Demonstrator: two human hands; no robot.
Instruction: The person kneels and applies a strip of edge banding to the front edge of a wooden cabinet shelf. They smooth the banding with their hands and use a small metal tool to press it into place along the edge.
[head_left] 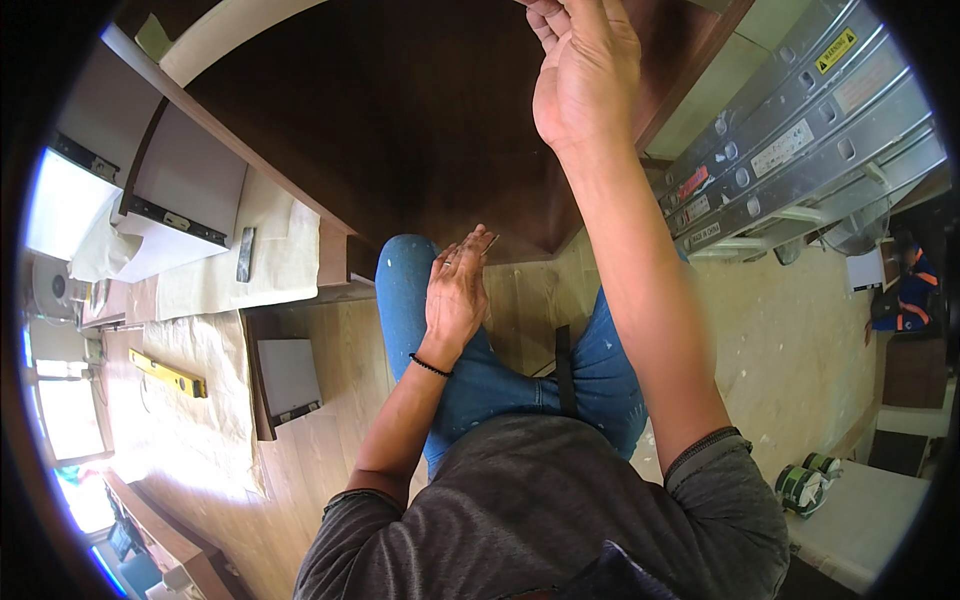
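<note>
One dark brown wooden cabinet (400, 120), probably heavy, stiff and smooth, best gripped along its edges (255, 155), fronts jeans-clad knees (402, 265). The left hand (457, 293), fingers together, is near its closest end; the right hand (590, 85), fingers curled, is above it; any grip cannot be told. A metal ladder (840, 125) flanks its right.
</note>
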